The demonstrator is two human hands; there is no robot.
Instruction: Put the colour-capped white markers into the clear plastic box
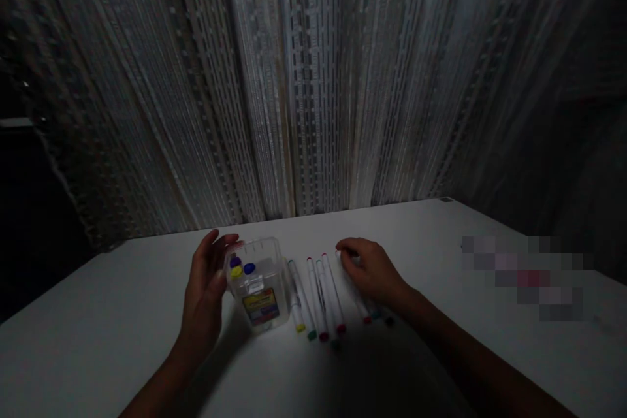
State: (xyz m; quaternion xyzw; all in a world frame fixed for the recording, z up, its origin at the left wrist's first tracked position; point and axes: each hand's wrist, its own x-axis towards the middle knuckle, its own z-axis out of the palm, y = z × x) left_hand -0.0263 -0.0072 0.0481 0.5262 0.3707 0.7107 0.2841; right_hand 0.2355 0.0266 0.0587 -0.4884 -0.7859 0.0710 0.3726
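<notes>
A clear plastic box [284,297] with a yellow label stands on the table, with several capped markers [249,268] upright in it, yellow, blue and purple ends up. My left hand [204,287] curls round its left side, thumb in front and fingers behind. To the right of the box, several white markers [312,297] lie in a loose row, their yellow, green and red caps towards me. Over the row's right end, my right hand [365,268] is closed, fingertips pinched at the far end of a white marker. That hand partly hides the markers under it.
The white table [147,300] reaches back to a patterned curtain [313,111]. A blurred-out patch [529,277] covers something at the right of the table. The room is dim, and shadows fall near me.
</notes>
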